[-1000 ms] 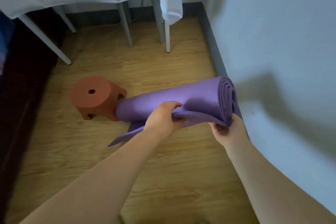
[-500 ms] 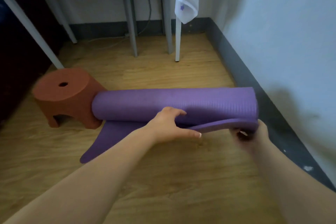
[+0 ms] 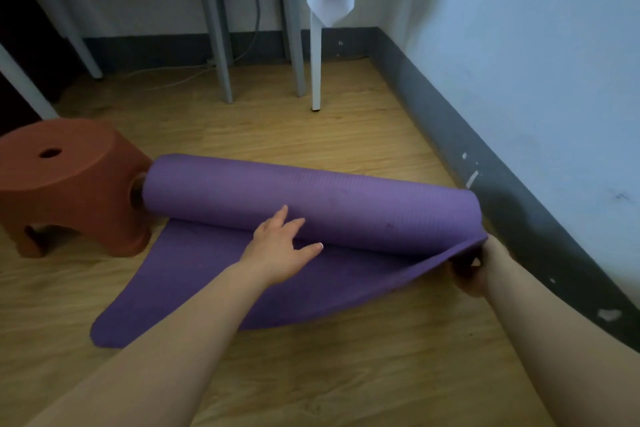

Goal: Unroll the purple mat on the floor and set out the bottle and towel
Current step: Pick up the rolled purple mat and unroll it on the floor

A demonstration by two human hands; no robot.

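The purple mat lies partly unrolled on the floor, one end touching the red stool. The left hand rests flat on the roll, fingers straight. The right hand pinches the mat's loose corner, far from the stool.

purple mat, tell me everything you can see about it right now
The purple mat looks like soft foam with a fine ribbed texture. It is mostly still rolled into a thick cylinder lying across the wooden floor, with a loose flap spread flat in front of it. Its left end butts against the reddish-brown stool; its right end lies near the grey baseboard. The left hand rests with straight fingers against the roll's front, and the right hand grips the flap's lifted right corner.
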